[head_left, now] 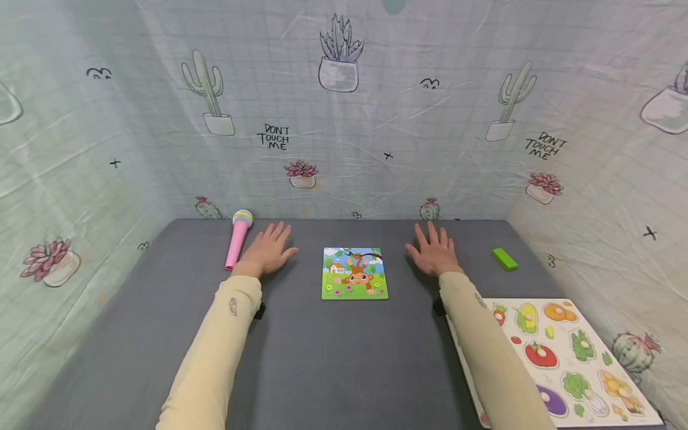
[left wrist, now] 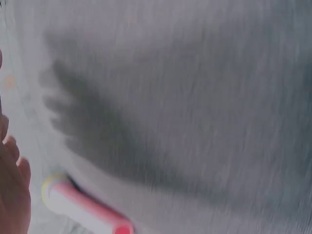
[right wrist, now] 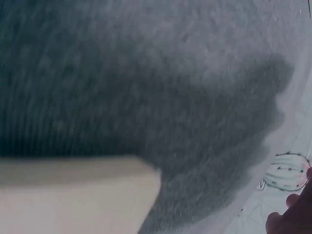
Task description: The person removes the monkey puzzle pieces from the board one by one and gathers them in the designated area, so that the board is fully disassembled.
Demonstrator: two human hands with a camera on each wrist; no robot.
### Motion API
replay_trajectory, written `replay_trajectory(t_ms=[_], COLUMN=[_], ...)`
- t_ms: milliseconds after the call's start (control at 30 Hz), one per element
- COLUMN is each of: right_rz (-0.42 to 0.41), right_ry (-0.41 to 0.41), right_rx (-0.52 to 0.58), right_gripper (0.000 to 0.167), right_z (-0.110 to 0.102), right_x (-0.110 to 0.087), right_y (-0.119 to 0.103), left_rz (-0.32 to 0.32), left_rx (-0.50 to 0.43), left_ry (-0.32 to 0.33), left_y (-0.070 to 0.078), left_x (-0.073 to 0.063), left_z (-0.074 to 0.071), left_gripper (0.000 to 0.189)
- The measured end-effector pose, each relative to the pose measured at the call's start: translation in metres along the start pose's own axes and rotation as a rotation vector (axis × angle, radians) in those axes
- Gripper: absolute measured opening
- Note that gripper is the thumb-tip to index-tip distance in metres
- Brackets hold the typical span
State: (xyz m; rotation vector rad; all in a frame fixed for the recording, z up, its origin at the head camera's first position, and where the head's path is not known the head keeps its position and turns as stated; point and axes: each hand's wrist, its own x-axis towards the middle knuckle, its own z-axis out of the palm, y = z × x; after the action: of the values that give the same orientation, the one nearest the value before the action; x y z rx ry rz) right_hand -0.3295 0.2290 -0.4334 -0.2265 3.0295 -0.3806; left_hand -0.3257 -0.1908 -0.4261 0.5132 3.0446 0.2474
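Note:
My left hand [head_left: 267,251] is held over the grey table with its fingers spread, holding nothing. Just left of it lies a pink toy microphone [head_left: 237,242] with a grey and yellow head. Between the two hands is a square picture board [head_left: 355,273] showing a monkey hanging from a branch. My right hand [head_left: 434,251], also empty and with spread fingers, is to the right of that board. In the left wrist view the microphone [left wrist: 87,207] appears below the hand's shadow. Only some fingers [right wrist: 292,214] show in the right wrist view.
A green block [head_left: 504,259] lies at the right of the table [head_left: 344,370]. Nearer, a white vegetable puzzle board [head_left: 559,322] is partly covered by the right sleeve [head_left: 484,346]. Printed cloth [head_left: 344,131] walls off the back and sides.

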Motion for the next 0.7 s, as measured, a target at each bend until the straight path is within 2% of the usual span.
replay_trajectory(t_ms=[133,200,333,533,700], right_rz=[-0.014,-0.027,-0.063,-0.127,-0.194], right_ry=[-0.015,-0.014,-0.017,-0.072,-0.080], right_rx=[0.036,0.068,0.139,0.322,0.436], right_gripper=[0.072,0.072,0.070,0.068,0.061], right_z=[0.006,0.008,0.007,0.004,0.002], right_x=[0.004,0.006,0.004,0.006,0.008], right_y=[-0.001,-0.005,-0.024,-0.057,-0.083], left_rz=[0.105,0.137,0.190,0.151,0.128], left_rx=[-0.129,-0.207,-0.322,-0.452,-0.533], left_ry=[-0.012,-0.021,0.004,-0.004,0.005], left_y=[0.018,0.026,0.043,0.056,0.060], left_x=[0.000,0.001,0.005,0.007,0.006], left_z=[0.009,0.015,0.024,0.031,0.035], left_gripper=[0.065,0.064,0.058,0.049,0.041])
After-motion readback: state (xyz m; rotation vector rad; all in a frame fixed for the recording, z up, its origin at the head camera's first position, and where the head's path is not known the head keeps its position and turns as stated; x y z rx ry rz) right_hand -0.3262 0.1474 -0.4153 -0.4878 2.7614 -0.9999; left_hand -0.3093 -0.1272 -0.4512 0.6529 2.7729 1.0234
